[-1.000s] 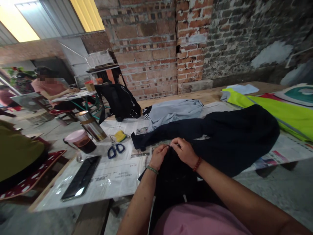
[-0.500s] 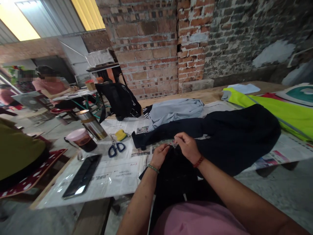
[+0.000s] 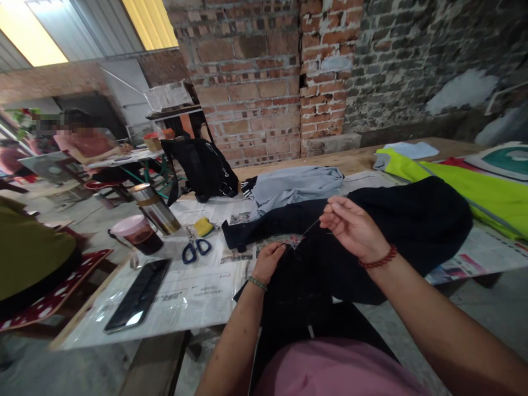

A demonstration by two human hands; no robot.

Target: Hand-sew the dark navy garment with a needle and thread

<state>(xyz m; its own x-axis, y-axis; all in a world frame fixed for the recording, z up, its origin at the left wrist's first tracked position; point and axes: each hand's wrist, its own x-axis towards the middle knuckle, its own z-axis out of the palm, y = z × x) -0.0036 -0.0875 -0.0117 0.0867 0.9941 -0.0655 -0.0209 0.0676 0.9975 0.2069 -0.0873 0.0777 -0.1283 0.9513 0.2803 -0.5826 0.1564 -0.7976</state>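
Note:
My left hand is closed, pinching the edge of a black garment that hangs over my lap. My right hand is raised to the right of it, thumb and fingertips pressed together on a thin thread. That thread slants down from my fingertips to the cloth near my left hand. Whether a needle is between the fingers is too small to tell. Just behind, a dark navy garment lies spread across the table.
Blue-handled scissors, a yellow object, a phone, a lidded cup and a steel flask stand left. Behind are a black backpack and grey cloth. An iron and yellow vest lie right.
My right hand has moved up and to the right, away from my left hand, drawing the thread out from the cloth. The left hand has stayed in place on the black garment.

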